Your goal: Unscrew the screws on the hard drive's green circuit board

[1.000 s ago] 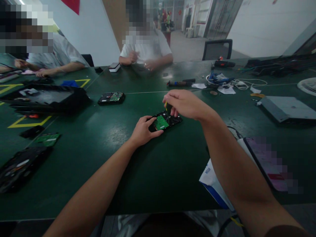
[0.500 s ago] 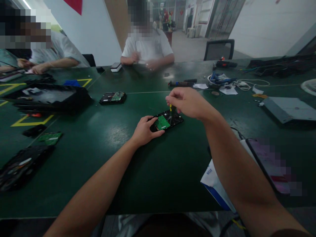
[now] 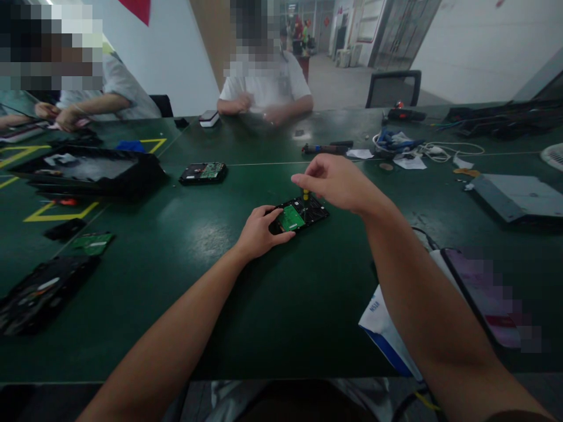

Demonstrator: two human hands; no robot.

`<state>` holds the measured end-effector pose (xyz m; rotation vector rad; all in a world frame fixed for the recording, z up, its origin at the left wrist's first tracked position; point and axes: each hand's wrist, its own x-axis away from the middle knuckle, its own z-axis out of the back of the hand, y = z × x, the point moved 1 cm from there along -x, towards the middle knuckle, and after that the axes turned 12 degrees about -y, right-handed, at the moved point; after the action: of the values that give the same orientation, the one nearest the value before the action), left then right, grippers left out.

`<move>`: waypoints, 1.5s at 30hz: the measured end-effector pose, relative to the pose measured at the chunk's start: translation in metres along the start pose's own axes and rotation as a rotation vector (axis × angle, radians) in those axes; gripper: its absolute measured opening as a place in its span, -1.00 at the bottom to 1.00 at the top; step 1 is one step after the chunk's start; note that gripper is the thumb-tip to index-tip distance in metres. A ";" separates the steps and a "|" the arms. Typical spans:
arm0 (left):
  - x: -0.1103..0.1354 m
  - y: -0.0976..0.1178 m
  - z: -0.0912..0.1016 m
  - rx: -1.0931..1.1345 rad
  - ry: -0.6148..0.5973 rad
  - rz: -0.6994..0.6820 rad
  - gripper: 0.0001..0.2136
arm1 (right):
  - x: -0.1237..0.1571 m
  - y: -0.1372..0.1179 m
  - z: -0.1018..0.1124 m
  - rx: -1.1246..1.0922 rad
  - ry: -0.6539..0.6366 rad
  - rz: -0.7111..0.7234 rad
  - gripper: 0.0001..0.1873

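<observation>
A black hard drive (image 3: pixel 315 211) with a green circuit board (image 3: pixel 292 218) lies flat on the table in front of me. My left hand (image 3: pixel 260 234) grips its left end, thumb along the near edge and fingers over the far edge. Above the drive's right part, my right hand (image 3: pixel 328 180) pinches a small screwdriver (image 3: pixel 306 194) with a yellow handle. The screwdriver stands upright, pointing down at the black part of the drive; I cannot make out exactly where its tip rests.
Another hard drive (image 3: pixel 203 173) lies farther back, left of centre. A black casing (image 3: pixel 88 170), a loose green board (image 3: pixel 93 242) and a dark opened device (image 3: pixel 44 293) are at left. A phone (image 3: pixel 479 293) lies by my right forearm. Two people (image 3: pixel 268 88) sit across.
My right thumb and fingers have shifted on the screwdriver, and more of its yellow handle shows. My left hand and the hard drive stay in place; the view has moved slightly.
</observation>
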<state>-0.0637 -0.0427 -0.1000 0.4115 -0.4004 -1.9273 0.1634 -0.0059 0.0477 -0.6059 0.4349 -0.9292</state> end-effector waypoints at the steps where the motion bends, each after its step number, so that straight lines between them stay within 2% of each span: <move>1: 0.000 0.000 0.000 0.000 -0.001 0.000 -0.28 | 0.001 0.000 -0.001 -0.020 -0.009 -0.008 -0.61; 5: 0.001 0.001 0.001 0.001 -0.003 -0.002 -0.29 | 0.002 -0.002 -0.003 -0.071 -0.016 0.005 -0.66; 12: 0.000 0.000 0.000 -0.009 -0.006 -0.003 -0.26 | -0.001 -0.002 -0.001 0.045 0.060 -0.046 -0.77; 14: 0.000 0.000 0.000 -0.015 -0.004 -0.002 -0.26 | -0.001 -0.002 -0.001 0.010 0.034 -0.019 -0.78; 18: 0.000 0.001 0.000 -0.011 0.002 0.000 -0.27 | -0.001 0.000 -0.003 -0.118 -0.069 0.070 -0.66; 23: 0.000 0.000 0.000 -0.001 0.005 -0.002 -0.29 | -0.002 0.003 -0.004 -0.240 -0.149 0.015 -0.72; 27: 0.000 0.000 0.000 0.005 0.016 -0.011 -0.30 | -0.002 0.000 -0.001 -0.085 -0.063 0.034 -0.72; 31: 0.000 -0.001 -0.001 0.007 0.009 -0.009 -0.29 | -0.001 -0.003 -0.001 0.015 0.020 -0.007 -0.70; 39: 0.000 0.000 -0.001 -0.003 0.011 -0.001 -0.28 | -0.003 0.002 -0.004 -0.118 -0.084 0.061 -0.62; 42: 0.000 0.000 -0.001 -0.003 0.007 -0.001 -0.29 | -0.005 0.008 -0.006 -0.182 -0.116 0.032 -0.68; 45: 0.000 0.001 0.000 -0.003 0.002 -0.001 -0.28 | -0.005 0.008 -0.005 -0.154 -0.104 0.034 -0.72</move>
<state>-0.0629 -0.0433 -0.0990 0.4113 -0.3965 -1.9281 0.1626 0.0009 0.0393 -0.7809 0.4248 -0.8325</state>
